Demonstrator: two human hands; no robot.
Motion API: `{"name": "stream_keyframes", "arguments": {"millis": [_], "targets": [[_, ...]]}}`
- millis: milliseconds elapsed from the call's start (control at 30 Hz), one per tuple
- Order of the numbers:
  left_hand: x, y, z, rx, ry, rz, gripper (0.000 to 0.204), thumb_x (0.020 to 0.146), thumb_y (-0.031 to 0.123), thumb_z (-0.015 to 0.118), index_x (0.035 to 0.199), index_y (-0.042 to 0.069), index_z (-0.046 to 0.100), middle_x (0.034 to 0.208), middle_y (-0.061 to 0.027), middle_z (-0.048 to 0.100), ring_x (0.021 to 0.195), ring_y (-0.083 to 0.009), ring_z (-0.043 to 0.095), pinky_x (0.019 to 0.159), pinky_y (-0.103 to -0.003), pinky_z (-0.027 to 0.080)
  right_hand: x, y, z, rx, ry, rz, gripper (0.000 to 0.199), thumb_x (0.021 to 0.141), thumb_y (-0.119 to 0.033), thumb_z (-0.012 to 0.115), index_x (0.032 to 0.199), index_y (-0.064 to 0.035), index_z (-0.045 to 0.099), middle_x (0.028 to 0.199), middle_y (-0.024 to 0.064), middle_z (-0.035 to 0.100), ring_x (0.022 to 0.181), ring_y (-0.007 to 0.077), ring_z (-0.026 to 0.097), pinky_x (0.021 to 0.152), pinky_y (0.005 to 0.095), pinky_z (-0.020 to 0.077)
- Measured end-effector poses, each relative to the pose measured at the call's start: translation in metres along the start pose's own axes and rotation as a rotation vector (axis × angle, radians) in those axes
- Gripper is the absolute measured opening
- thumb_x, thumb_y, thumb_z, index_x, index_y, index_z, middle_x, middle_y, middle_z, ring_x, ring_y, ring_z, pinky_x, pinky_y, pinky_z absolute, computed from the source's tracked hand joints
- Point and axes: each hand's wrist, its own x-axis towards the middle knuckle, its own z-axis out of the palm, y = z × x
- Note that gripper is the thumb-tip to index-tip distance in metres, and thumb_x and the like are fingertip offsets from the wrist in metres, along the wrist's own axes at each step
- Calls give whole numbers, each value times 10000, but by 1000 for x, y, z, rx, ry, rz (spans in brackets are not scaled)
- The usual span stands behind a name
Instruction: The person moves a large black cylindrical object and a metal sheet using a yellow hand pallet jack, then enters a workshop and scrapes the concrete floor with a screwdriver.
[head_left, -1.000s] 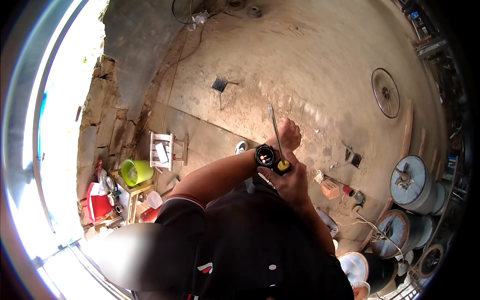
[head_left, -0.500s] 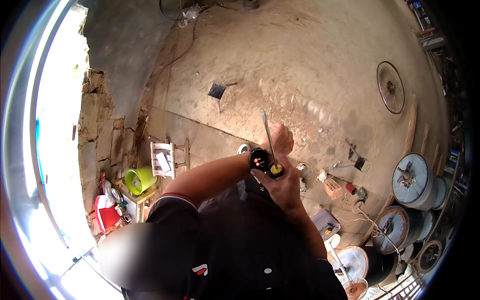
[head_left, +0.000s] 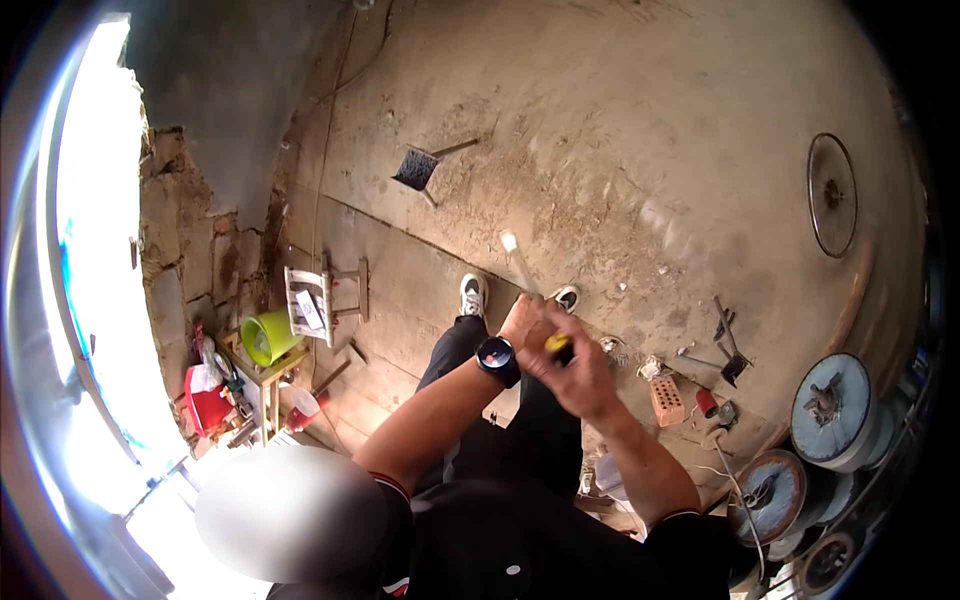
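A screwdriver with a yellow and black handle (head_left: 558, 344) is in my right hand (head_left: 580, 375), whose fingers are wrapped round it. Its shaft (head_left: 521, 268) points up and away, with a bright, blurred tip. My left hand (head_left: 524, 322), with a dark round watch (head_left: 495, 354) on the wrist, is right beside the handle. The right hand's fingers overlap it, and its own fingers are partly hidden and blurred. Below the hands are my dark trousers and two shoes (head_left: 473, 295) on the floor.
At left, a small wooden stool (head_left: 311, 308) bears a white flat item, near a green bucket (head_left: 268, 338). A black square piece with bars (head_left: 416, 169) lies ahead. At right are a perforated brick (head_left: 666, 400), a spoked wheel rim (head_left: 832, 195) and large round drums (head_left: 831, 408).
The view has shifted, showing more of my legs and shoes. Both hands and the screwdriver have stayed close together; the screwdriver has tilted further left and its shaft looks blurred.
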Motion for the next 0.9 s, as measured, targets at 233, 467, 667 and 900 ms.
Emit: {"name": "stream_keyframes", "arguments": {"millis": [233,467,667,900], "targets": [[-21,-20,37,-463,-278,-219,174,811,192,614,902,45,630,929,-132,646,935,-334,638,813,-427,518,56,143,-50,-780,19,217,492,842,-98,586,1303,-2,443,1102,229,595,938,410,619,800,470,515],[-6,-125,127,-559,-232,-461,241,833,211,609,1007,52,660,1000,-174,664,949,-342,655,822,-426,533,132,306,-35,-969,-177,336,477,900,-139,566,1356,-75,439,1065,205,583,948,400,622,793,481,518],[70,-197,238,-903,-60,-854,297,847,240,565,1037,40,675,949,-204,694,945,-369,659,847,-425,526,205,404,-41,-1087,-209,230,462,916,-166,553,1361,-87,460,1048,201,582,920,391,628,770,482,522],[137,-223,293,-1191,64,-838,329,875,260,595,1090,19,657,978,-178,696,927,-313,671,822,-374,527,221,457,-54,-1136,-216,96,433,916,-170,553,1340,-104,493,997,174,583,855,378,622,722,476,519]]}}
